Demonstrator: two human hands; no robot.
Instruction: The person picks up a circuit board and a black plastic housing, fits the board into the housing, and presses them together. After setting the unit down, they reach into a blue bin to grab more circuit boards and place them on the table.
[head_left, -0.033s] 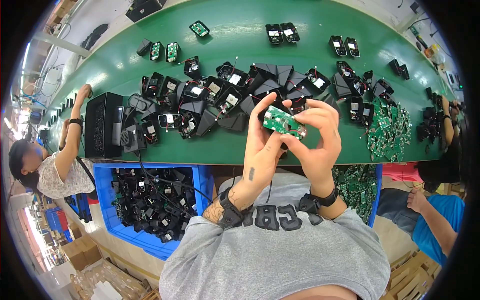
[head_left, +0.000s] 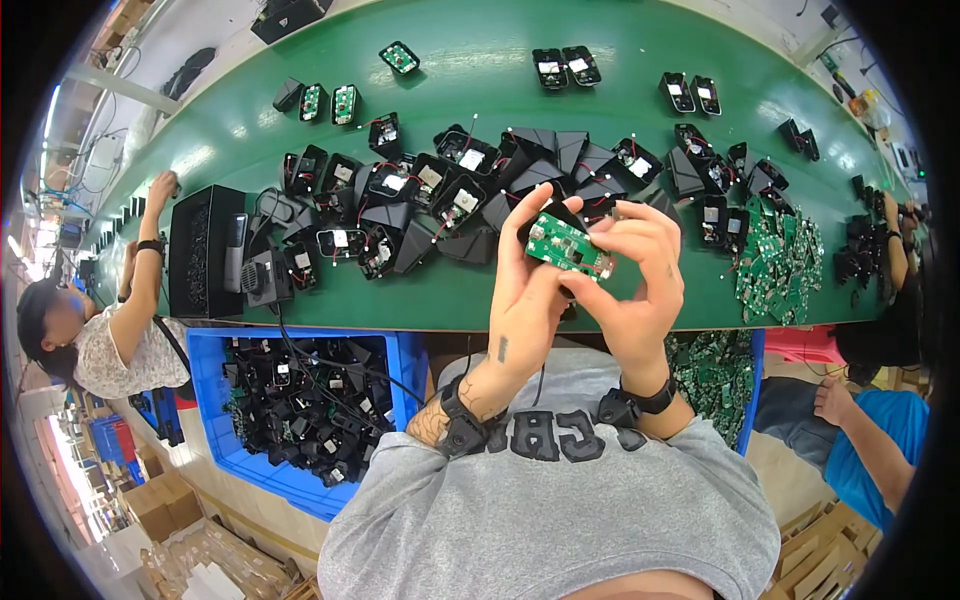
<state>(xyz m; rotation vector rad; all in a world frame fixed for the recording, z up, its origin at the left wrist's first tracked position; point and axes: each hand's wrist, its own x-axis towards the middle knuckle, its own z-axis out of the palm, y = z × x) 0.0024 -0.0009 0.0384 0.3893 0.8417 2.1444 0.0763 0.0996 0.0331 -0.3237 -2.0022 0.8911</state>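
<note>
A green circuit board (head_left: 562, 245) is held up in front of my chest, over the table's near edge. My left hand (head_left: 522, 290) is closed around its left side, fingers behind it and thumb along its lower edge. On the right, my right hand (head_left: 642, 262) pinches the board's other end between thumb and fingers. The board lies tilted, its component side facing up; its underside is hidden. Just beyond my hands lies a heap of black plastic housings (head_left: 460, 205) with thin red wires and white parts inside.
Loose green circuit boards (head_left: 780, 262) are piled to the right. A black box (head_left: 205, 295) of small dark parts stands left. Below the table edge are a blue bin (head_left: 300, 498) of housings and another of boards (head_left: 712, 370). Co-workers sit on both sides.
The circuit board has turned very slightly between my fingers. At the left, the co-worker's raised hand has shifted a little. The housings lie as before.
</note>
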